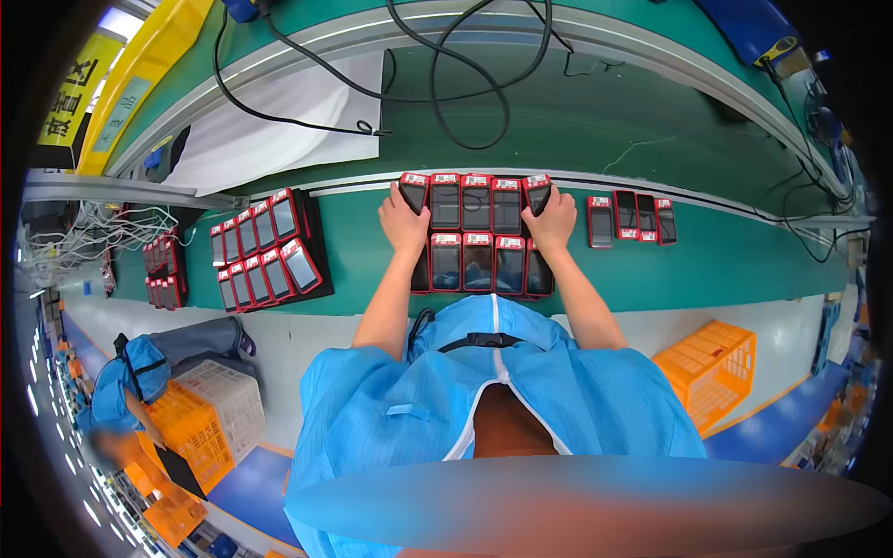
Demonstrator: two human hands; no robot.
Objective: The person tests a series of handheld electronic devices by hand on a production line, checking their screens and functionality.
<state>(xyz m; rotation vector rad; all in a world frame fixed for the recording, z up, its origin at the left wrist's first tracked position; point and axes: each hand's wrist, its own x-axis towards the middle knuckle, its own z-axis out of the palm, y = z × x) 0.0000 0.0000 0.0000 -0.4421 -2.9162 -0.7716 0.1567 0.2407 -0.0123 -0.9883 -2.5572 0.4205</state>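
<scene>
Two rows of red-framed handheld devices with dark screens (476,206) lie side by side on the green worktop in front of me. My left hand (405,226) grips the device at the left end of the far row (414,191), thumb on its near side and fingers at its outer edge. At the opposite end of that row, my right hand (553,223) holds the last device (537,192) the same way. My forearms partly cover the end devices of the near row (477,263). Whether a tray lies under the rows is hidden.
Further devices stand in a black tray (316,244) at left, with another group (164,272) beyond. Several loose devices (601,223) lie at right. Black cables (465,70) hang above the bench. An orange crate (712,367) sits on the floor; a person (139,372) bends over crates behind left.
</scene>
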